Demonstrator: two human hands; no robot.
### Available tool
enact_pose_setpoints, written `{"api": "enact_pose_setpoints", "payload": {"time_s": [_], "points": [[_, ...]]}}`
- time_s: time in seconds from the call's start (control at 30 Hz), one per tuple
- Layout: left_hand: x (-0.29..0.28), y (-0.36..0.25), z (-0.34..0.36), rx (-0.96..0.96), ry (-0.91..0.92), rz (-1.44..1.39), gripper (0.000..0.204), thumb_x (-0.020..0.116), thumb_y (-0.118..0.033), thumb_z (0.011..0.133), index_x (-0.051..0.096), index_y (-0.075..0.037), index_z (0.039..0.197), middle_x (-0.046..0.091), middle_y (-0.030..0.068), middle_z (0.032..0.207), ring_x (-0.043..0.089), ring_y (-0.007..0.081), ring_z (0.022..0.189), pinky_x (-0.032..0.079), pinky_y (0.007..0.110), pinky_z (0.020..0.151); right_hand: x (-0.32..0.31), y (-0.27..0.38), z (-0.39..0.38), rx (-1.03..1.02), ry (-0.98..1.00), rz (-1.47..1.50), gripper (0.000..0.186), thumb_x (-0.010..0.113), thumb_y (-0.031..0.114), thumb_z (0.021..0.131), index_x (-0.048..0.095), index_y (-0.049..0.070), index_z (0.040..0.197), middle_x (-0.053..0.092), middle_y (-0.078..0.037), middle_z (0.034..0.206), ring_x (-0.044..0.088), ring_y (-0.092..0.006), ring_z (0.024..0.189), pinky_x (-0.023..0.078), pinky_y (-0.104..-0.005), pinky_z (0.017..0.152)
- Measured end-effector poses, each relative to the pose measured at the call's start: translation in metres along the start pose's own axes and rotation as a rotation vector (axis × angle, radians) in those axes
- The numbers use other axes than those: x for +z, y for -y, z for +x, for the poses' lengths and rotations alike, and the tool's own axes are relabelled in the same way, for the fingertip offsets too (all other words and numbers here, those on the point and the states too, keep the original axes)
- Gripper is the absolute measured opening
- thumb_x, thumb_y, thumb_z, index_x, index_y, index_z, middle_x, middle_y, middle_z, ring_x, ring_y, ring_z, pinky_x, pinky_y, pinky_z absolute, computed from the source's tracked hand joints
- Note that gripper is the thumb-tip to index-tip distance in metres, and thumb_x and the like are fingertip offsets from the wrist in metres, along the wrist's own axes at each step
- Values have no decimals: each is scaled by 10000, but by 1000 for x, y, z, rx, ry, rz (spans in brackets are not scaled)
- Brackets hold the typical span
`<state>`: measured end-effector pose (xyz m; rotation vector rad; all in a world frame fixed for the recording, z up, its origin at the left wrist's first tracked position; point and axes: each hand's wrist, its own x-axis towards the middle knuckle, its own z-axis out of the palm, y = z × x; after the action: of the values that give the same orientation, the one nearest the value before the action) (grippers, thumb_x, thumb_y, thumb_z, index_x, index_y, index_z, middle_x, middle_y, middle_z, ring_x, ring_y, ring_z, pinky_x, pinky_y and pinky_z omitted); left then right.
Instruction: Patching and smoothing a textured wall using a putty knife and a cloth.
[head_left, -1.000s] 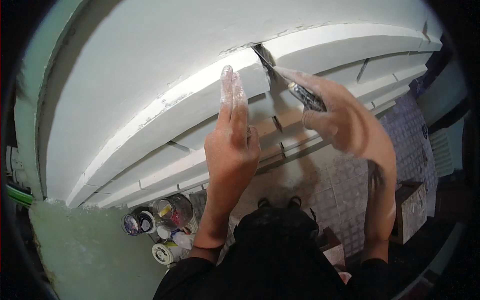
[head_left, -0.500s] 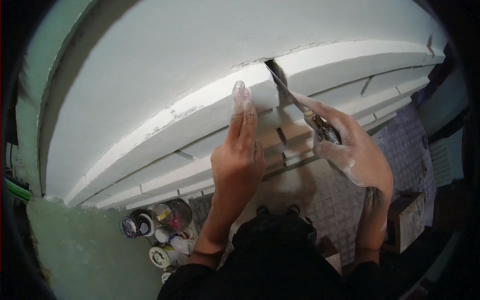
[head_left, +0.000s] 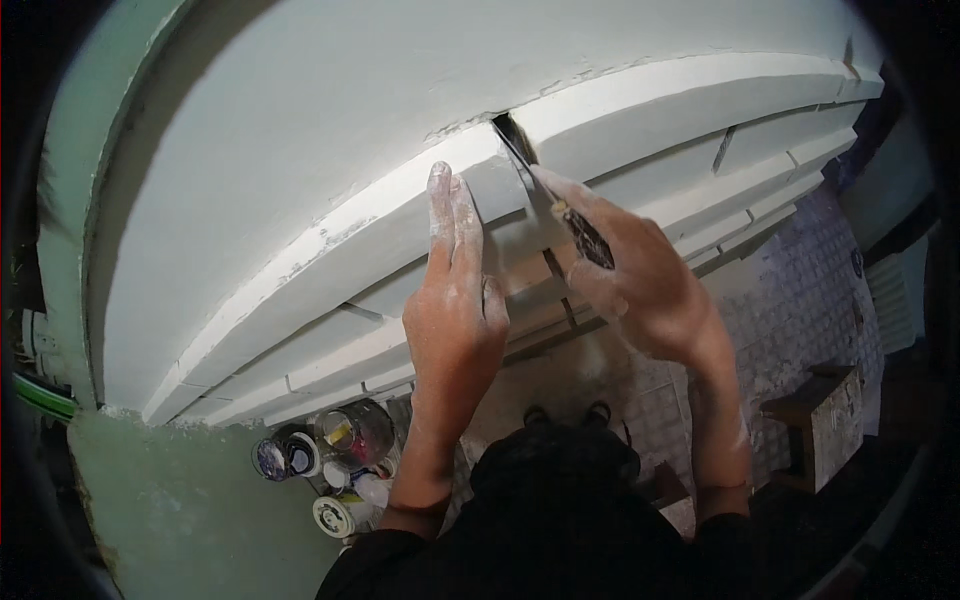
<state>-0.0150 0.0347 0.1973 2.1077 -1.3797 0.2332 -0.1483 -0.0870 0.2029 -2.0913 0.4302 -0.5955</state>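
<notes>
A pale wall (head_left: 400, 60) rises behind a long white ledge (head_left: 265, 280), broken by a dark gap (head_left: 516, 133). Lower left stand jars and tubs (head_left: 355, 432), any markings too small to read. The right hand (head_left: 645, 275) grips a knife (head_left: 588, 238), forefinger stretched along it, thumb against the handle, other fingers hidden. The left hand (head_left: 455, 325) lays two straight fingers, pressed together, against the ledge. The knife, dark-handled with pale streaks and a thin, narrow blade, slants lengthwise up and leftward, its tip at the gap, beside the ledge's cut end.
</notes>
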Motion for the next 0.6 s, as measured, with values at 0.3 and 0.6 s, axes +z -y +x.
{"api": "enact_pose_setpoints", "payload": {"time_s": [0.3, 0.6], "points": [[4, 8, 3, 189, -114, 140, 800, 522, 79, 707, 309, -34, 1469, 306, 114, 1530, 649, 259, 814, 504, 284, 586, 3, -1, -6, 109, -11, 79, 611, 532, 143, 843, 375, 35, 1424, 555, -251, 1285, 529, -409, 1199, 418, -436, 1011], [20, 22, -48, -143, -347, -1271, 605, 569, -36, 812, 335, 76, 1357, 609, 103, 846, 628, 203, 781, 495, 459, 939, 84, -49, -88, 55, -337, 328, 445, 665, 138, 856, 515, 13, 1256, 588, -80, 797, 559, -140, 661, 470, -275, 614]]}}
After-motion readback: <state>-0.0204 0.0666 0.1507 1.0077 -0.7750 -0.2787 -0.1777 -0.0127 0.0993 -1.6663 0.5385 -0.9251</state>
